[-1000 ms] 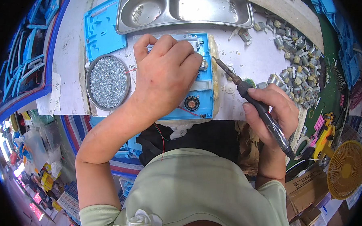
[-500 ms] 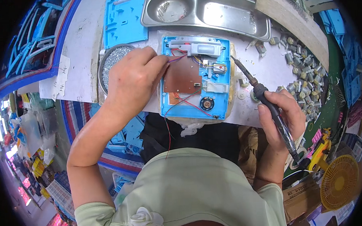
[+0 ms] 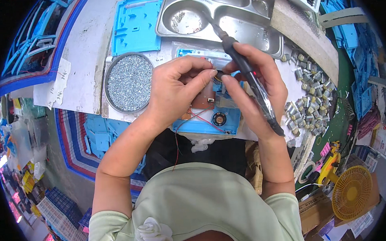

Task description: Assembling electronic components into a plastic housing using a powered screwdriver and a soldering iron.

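Note:
My right hand grips a soldering iron by its dark handle, its tip angled up and away over the metal tray. The thumb and a fingertip of that hand also meet at thin wires above the casing. My left hand pinches the thin wires close beside them; the exact join is hidden by fingers. Below both hands lies an open blue plastic casing holding a brown circuit board and a small round speaker. Red and green wires trail over its near edge.
A round bowl of small screws stands to the left. Behind it lies a blue casing panel. A compartmented metal tray sits at the back. Several small motors are heaped at right, near a yellow fan.
My right hand has swung left and up with the soldering iron, meeting my left hand over the casing. The left hand has moved right, still pinching wire.

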A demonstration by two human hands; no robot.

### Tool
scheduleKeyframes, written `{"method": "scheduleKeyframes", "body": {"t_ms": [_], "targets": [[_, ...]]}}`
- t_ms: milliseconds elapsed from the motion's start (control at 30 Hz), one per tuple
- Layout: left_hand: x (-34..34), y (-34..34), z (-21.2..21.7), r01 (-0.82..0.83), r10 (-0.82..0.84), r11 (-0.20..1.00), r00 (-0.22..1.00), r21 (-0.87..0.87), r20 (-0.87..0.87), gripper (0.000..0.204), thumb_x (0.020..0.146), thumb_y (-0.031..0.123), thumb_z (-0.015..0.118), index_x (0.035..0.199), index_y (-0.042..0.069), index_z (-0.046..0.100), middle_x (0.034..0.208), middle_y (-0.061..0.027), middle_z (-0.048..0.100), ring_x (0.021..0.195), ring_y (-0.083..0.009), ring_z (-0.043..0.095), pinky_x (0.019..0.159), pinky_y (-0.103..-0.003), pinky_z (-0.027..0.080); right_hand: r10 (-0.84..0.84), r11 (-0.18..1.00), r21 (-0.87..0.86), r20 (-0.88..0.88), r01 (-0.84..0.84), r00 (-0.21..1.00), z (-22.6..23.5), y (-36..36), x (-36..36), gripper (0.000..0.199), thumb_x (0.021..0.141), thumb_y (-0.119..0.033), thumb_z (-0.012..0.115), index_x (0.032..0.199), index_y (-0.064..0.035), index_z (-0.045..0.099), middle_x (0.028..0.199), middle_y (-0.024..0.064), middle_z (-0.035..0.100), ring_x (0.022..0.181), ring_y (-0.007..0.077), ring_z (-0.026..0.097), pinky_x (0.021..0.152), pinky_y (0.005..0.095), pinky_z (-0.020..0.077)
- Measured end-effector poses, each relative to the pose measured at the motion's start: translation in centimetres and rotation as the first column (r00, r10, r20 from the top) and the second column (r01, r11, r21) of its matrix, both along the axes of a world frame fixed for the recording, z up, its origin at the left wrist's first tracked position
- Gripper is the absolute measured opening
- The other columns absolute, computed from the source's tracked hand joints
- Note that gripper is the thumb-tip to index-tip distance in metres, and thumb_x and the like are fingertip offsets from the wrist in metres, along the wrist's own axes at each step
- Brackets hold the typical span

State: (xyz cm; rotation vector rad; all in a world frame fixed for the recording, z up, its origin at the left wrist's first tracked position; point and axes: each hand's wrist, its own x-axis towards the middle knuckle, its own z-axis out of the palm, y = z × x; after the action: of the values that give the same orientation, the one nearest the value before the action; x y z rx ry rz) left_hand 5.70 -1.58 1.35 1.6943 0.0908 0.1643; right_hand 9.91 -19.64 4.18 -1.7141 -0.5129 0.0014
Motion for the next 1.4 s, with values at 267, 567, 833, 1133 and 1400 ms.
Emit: {"method": "scheduleKeyframes", "body": {"t_ms": [267, 567, 833, 1133, 1400], "targets": [[0.5, 0.4, 0.4, 0.106, -0.113, 0.977, 0.993, 0.188, 0.026, 0.016, 0.090, 0.010, 0.077, 0.099, -0.002, 0.075, 0.087, -0.0096, 0.072, 0.068, -0.0132, 0.069, 0.061, -0.027, 0.054, -0.014, 1.000, -0.012, 0.114, 0.015, 0.993, -1.3, 1.4, 1.0, 0.049, 0.083, 0.005, 0.076, 0.130, -0.0049, 0.064, 0.110, 0.0120, 0.071, 0.092, 0.0183, 0.072, 0.082, 0.0298, 0.0567], [0.6, 1.3, 0.8, 0.136, -0.143, 0.971, 0.989, 0.196, 0.023, 0.007, 0.089, 0.006, 0.074, 0.092, -0.001, 0.073, 0.096, -0.0068, 0.067, 0.082, -0.0120, 0.063, 0.072, -0.025, 0.051, -0.099, 0.991, -0.072, 0.182, 0.114, 0.978, -2.4, 0.7, 0.3, 0.051, 0.080, 0.007, 0.077, 0.128, -0.0071, 0.066, 0.105, 0.0116, 0.070, 0.088, 0.0211, 0.070, 0.078, 0.0315, 0.0556], [0.7, 0.8, 0.4, 0.109, -0.165, 0.907, 0.980, 0.406, 0.106, 0.007, 0.083, 0.001, 0.073, 0.087, -0.002, 0.068, 0.094, -0.0050, 0.054, 0.079, -0.0117, 0.056, 0.065, -0.026, 0.047, -0.132, 0.965, -0.164, 0.368, 0.204, 0.920, -0.1, -3.1, -0.2, 0.043, 0.077, 0.005, 0.082, 0.117, -0.0011, 0.069, 0.094, 0.0110, 0.069, 0.082, 0.0227, 0.063, 0.075, 0.0303, 0.0504], [0.8, 0.4, -0.2, 0.029, -0.102, 0.896, 0.985, 0.443, 0.141, 0.009, 0.080, 0.000, 0.073, 0.086, -0.003, 0.066, 0.092, -0.0061, 0.054, 0.072, -0.0125, 0.056, 0.062, -0.026, 0.047, 0.076, 0.974, -0.226, 0.428, 0.025, 0.901, 0.5, -5.9, -1.7, 0.030, 0.074, 0.005, 0.081, 0.100, 0.0003, 0.066, 0.074, 0.0092, 0.063, 0.062, 0.0215, 0.056, 0.057, 0.0324, 0.0442], [0.8, 0.4, -0.3, 0.014, -0.085, 0.882, 0.988, 0.471, 0.130, 0.010, 0.080, 0.001, 0.073, 0.084, -0.003, 0.065, 0.092, -0.0055, 0.054, 0.070, -0.0120, 0.056, 0.061, -0.026, 0.047, 0.153, 0.957, -0.290, 0.444, -0.020, 0.883, 0.2, -5.2, -2.1, 0.027, 0.073, 0.001, 0.081, 0.095, -0.0025, 0.067, 0.067, 0.0076, 0.062, 0.059, 0.0232, 0.054, 0.055, 0.0329, 0.0428]]}}
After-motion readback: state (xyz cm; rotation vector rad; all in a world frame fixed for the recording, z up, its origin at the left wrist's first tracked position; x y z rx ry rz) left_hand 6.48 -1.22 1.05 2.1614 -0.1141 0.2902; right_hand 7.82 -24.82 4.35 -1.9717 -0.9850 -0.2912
